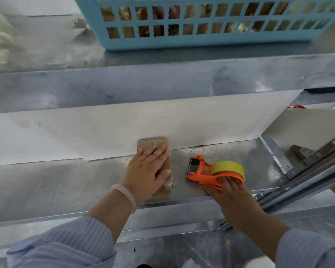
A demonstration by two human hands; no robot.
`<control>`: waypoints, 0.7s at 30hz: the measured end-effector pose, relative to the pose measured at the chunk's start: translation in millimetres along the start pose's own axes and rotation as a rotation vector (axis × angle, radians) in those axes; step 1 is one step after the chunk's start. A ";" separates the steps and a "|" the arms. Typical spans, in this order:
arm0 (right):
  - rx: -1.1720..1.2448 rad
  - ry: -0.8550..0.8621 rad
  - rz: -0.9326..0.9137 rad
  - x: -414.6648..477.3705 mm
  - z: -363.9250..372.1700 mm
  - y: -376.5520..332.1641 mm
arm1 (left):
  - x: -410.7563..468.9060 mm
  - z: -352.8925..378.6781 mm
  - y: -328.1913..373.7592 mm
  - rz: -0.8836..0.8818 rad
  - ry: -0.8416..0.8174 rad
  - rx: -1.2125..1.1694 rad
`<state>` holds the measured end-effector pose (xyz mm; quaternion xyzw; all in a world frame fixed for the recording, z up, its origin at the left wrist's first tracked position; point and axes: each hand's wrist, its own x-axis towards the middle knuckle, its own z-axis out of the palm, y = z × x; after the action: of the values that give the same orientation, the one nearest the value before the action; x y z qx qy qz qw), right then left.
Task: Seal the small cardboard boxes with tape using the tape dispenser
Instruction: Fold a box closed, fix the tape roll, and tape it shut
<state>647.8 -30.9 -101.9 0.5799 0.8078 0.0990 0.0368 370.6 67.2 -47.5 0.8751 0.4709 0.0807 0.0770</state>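
A: What is sitting nearest the camera?

B: Two striped blue sleeves (66, 242) are reaching in from the bottom edge. A pale bracelet (127, 196) is circling the left wrist.

A: What is the left hand doing?

B: The left hand (145, 171) is lying flat on the box (152, 143). Its fingers are straight and close together, pressing on the top, and the thumb is running along the box's right edge.

A: Where is the box lying?

B: It is lying flat on the metal shelf (66, 180), its long side pointing away from the person. Its near end is sitting close to the shelf's front edge, and clear tape is showing there.

A: And the right hand?

B: The right hand (223, 188) is gripping the orange dispenser (201, 171) by its handle, fingers curled round it below the yellow tape roll (227, 167). The dispenser is sitting just right of the box, apart from it, with its cutter end pointing away. I cannot tell whether it is touching the shelf.

A: What is showing farther back?

B: A white sheet (124, 122) is standing behind the box. Above it a metal ledge (162, 82) is running across, and a blue basket (182, 41) is sitting on top. The brown things inside are looking too blurred to name.
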 end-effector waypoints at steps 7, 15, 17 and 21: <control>0.359 0.165 0.078 -12.1 -20.1 -22.0 | -12.7 1.5 12.6 -0.183 0.288 -0.065; 1.466 -0.119 0.480 67.8 -72.2 -109.2 | -16.2 12.3 29.2 -0.504 0.352 -0.616; 1.651 -0.046 0.579 81.7 -72.7 -124.3 | -14.7 14.2 25.8 -0.490 0.350 -0.643; 1.711 0.092 0.653 84.9 -61.3 -136.2 | -20.5 19.7 11.4 -0.403 0.315 -0.705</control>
<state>482.9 0.2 -64.9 0.6043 0.4023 -0.5045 -0.4674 372.9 42.6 -65.6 0.6630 0.5820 0.3523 0.3124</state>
